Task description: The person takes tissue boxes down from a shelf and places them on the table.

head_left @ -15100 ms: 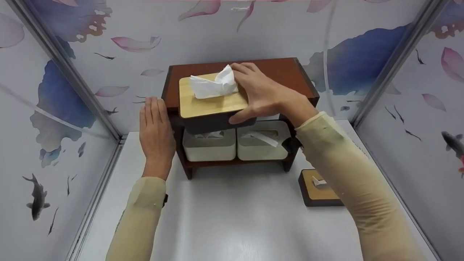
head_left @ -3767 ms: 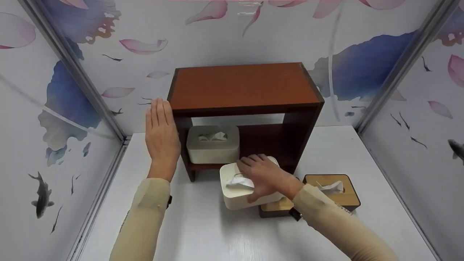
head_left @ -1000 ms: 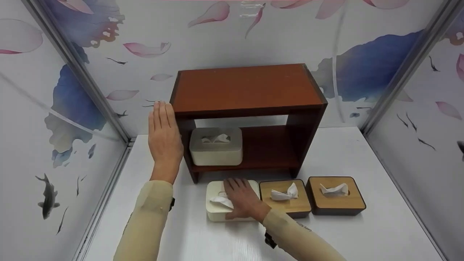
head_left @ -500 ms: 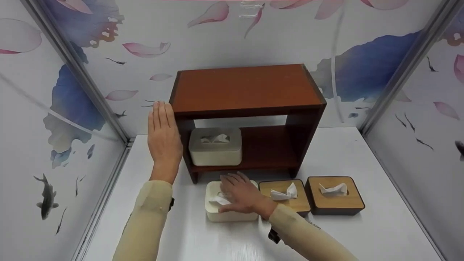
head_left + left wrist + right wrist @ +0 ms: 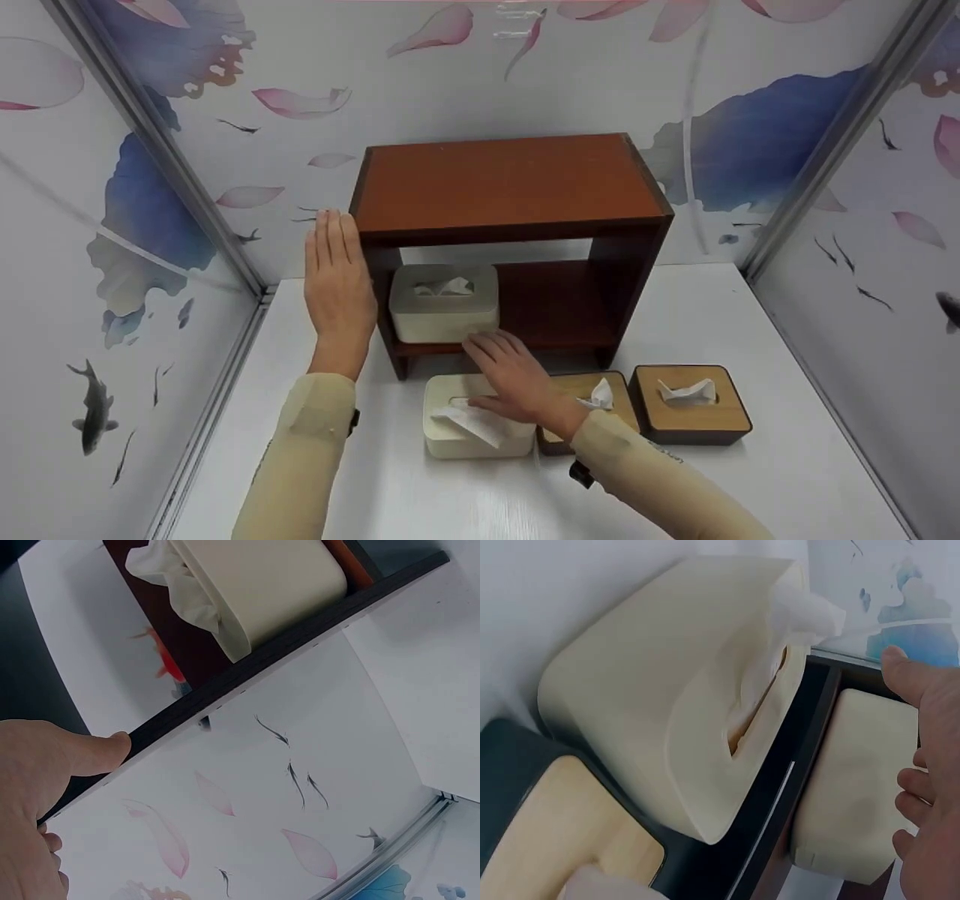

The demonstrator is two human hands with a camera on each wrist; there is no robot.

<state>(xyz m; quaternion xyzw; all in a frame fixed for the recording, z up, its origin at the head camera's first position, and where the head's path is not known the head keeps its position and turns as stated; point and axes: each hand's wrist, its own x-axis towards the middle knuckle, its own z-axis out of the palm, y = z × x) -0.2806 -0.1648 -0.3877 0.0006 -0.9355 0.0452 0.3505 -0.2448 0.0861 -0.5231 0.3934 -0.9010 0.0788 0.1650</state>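
Note:
My left hand (image 5: 340, 289) rests with straight fingers along the left side of a brown wooden shelf (image 5: 510, 184). Its thumb (image 5: 101, 754) lies on the panel's dark edge in the left wrist view. On the shelf's inner board, at the left, sits a cream tissue box (image 5: 442, 319), also in the left wrist view. A second cream tissue box (image 5: 637, 682) stands on the table in front of it, its tissue hanging out. Above this second box my right hand (image 5: 517, 379) is spread and holds nothing, fingertips near the shelf's front edge.
Two dark tissue boxes with wooden lids, a middle one (image 5: 619, 401) and a right one (image 5: 694, 416), stand in a row right of the front cream box on the white table (image 5: 300, 465). Patterned walls (image 5: 570, 90) enclose the back and sides.
A wood-lidded box left the shelf top and one cream box left the inner board; both now stand on the table. My right hand has let go of the cream box and moved toward the shelf.

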